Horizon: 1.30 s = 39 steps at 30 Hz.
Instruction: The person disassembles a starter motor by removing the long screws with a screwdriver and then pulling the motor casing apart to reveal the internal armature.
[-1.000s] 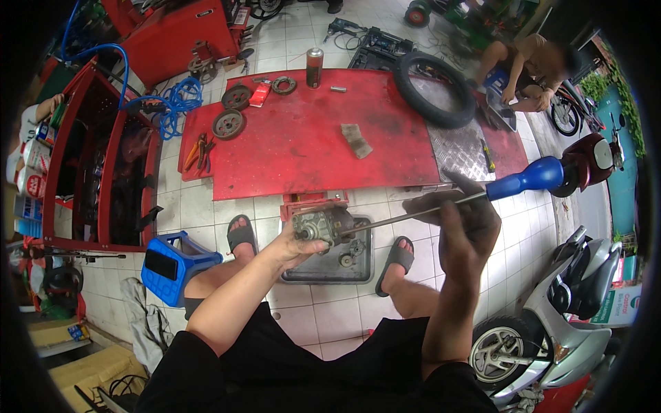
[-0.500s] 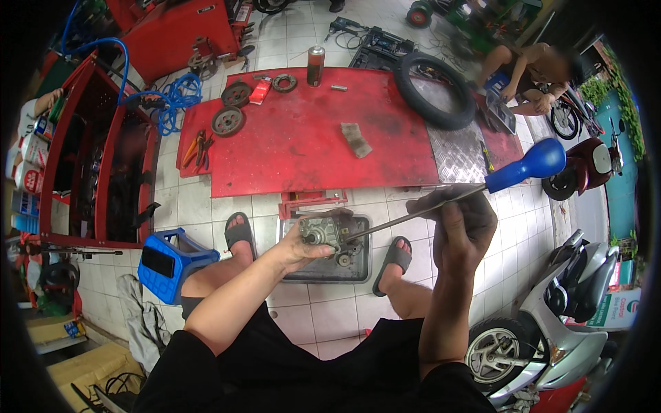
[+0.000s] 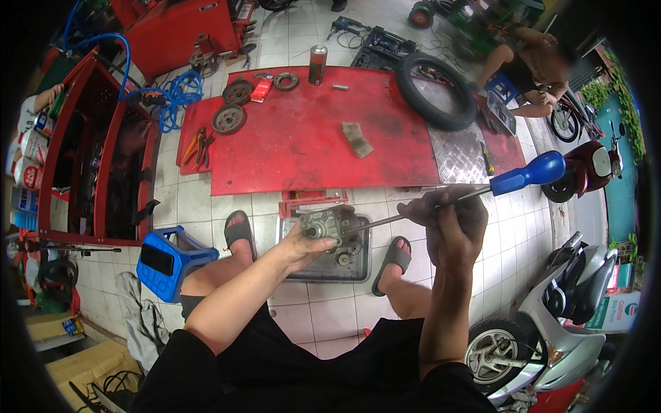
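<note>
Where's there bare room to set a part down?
The red bench is bare along its near side, between orange-handled pliers and the beige rectangular pad, and from there to the silver chequered metal plate. Crowded: back left, around grey round wheels; back right, around the black rubber tyre.

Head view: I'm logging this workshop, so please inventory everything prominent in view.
Metal part: 1, grey, left grip
Screwdriver: 1, blue handle, right grip
Tray: 1, dark grey, on floor
Table: 1, red, ahead
Tyre: 1, black, table's right
Can: 1, dark, table's far edge
Discs: 2, grey, table's left
Pliers: count unclear, orange handles, table's left
Rack: 1, red, left
Stool: 1, blue, left floor
Scooters: 2, silver, red, right
Other people: at least 2, brownish, pale tops, right, left
Left grip: 1, bare, centre
Right grip: 1, bare, centre right
</note>
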{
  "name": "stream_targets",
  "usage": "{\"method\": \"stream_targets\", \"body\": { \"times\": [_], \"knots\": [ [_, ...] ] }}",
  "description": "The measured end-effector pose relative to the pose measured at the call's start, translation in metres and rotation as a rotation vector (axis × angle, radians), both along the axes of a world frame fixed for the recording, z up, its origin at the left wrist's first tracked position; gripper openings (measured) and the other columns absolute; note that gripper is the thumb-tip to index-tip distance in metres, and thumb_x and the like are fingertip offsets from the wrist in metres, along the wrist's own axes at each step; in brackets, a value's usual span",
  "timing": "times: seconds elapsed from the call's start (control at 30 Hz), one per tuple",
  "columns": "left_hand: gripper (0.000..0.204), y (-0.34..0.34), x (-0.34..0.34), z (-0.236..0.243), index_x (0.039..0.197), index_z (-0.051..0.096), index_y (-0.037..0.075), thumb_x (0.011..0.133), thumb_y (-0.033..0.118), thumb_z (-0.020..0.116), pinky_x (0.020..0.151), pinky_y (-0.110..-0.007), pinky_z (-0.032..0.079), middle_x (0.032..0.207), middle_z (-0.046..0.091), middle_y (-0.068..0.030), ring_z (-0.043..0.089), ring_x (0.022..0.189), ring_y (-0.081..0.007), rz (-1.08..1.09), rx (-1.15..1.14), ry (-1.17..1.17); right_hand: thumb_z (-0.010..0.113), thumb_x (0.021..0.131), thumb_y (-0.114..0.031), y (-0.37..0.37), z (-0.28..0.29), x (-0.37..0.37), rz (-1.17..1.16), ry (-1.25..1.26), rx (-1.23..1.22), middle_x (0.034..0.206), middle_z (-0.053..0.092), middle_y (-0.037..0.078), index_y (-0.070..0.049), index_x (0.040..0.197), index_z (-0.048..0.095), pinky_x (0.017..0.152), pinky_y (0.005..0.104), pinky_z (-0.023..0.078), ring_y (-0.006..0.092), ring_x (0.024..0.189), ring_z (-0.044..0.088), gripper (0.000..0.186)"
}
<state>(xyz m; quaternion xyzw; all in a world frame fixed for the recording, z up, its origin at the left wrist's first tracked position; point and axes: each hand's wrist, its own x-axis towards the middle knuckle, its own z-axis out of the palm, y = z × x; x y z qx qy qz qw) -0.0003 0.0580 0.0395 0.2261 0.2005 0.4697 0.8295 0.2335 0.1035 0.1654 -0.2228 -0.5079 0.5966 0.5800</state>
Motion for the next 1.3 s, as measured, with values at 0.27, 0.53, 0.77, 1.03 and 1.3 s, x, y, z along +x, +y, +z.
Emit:
{"method": "stream_targets", "body": {
  "times": [0.27, 0.53, 0.77, 1.03, 1.3],
  "knots": [
    [0.072, -0.004, 0.001, -0.023, 0.134, 0.046, 0.005, 0.072, 0.004, 0.083, 0.102, -0.039, 0.045, 0.124, 0.058, -0.0091, 0.056, 0.117, -0.0237, 0.115, -0.133, 0.185, 0.059, 0.089, 0.003, 0.001, -0.008, 0.004, -0.237, 0.057, -0.157, 0.088, 0.065, 0.016, 0.004, 0.101, 0.059, 0.079, 0.0486, 0.061, 0.0282, 0.081, 0.069, 0.012],
    [0.087, -0.009, -0.004, -0.013, 0.139, 0.044, 0.003, 0.064, 0.013, 0.088, 0.094, -0.034, 0.049, 0.119, 0.06, -0.007, 0.06, 0.108, -0.0215, 0.251, 0.048, 0.332, 0.06, 0.094, -0.005, 0.011, -0.004, -0.007, -0.179, -0.007, -0.28, 0.09, 0.066, 0.012, 0.006, 0.102, 0.059, 0.075, 0.0416, 0.061, 0.0239, 0.08, 0.069, 0.013],
    [0.088, -0.015, 0.007, -0.025, 0.138, 0.045, 0.002, 0.065, 0.026, 0.088, 0.111, -0.045, 0.037, 0.133, 0.056, -0.0111, 0.053, 0.124, -0.0284, 0.164, 0.063, 0.245, 0.061, 0.093, -0.002, -0.01, 0.015, -0.001, -0.077, -0.139, -0.002, 0.09, 0.067, 0.01, 0.007, 0.101, 0.06, 0.076, 0.0308, 0.056, 0.0178, 0.083, 0.067, 0.012],
    [0.08, -0.029, 0.0, -0.043, 0.131, 0.051, 0.004, 0.064, 0.023, 0.089, 0.11, -0.047, 0.038, 0.128, 0.059, -0.0118, 0.053, 0.123, -0.0293, -0.022, -0.095, -0.102, 0.063, 0.084, 0.007, -0.043, 0.053, -0.025, 0.077, -0.325, 0.09, 0.103, 0.068, 0.017, 0.006, 0.121, 0.054, 0.085, 0.0322, 0.052, 0.0213, 0.096, 0.067, 0.039],
    [0.082, -0.028, 0.022, -0.022, 0.142, 0.042, 0.003, 0.071, 0.006, 0.084, 0.109, -0.041, 0.04, 0.132, 0.057, -0.0107, 0.054, 0.125, -0.0251, -0.261, -0.037, -0.229, 0.069, 0.087, -0.027, -0.076, 0.058, -0.008, 0.07, 0.0, 0.177, 0.072, 0.061, 0.017, 0.008, 0.102, 0.056, 0.057, 0.0347, 0.045, 0.023, 0.058, 0.058, 0.04]
  ]
}}
